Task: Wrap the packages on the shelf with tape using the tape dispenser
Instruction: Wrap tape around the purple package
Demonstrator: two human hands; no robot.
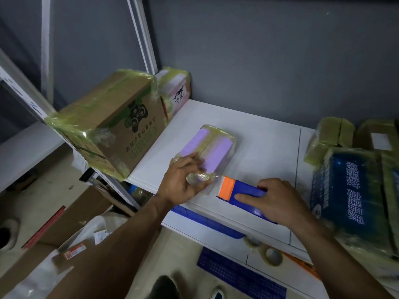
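Evidently nearly done — the tape-banded purple package (213, 147) lay on the shelf (259, 134) under the left hand (183, 182), fingers flat and pressing; just beside it, the right hand (278, 201) gripped the tape dispenser (244, 194) — the near end seemingly unfinished.

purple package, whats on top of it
The left hand presses the purple package's near end, over a bunched strip of clear tape; a tape band runs lengthwise along the top. The surface under the hand is hidden.
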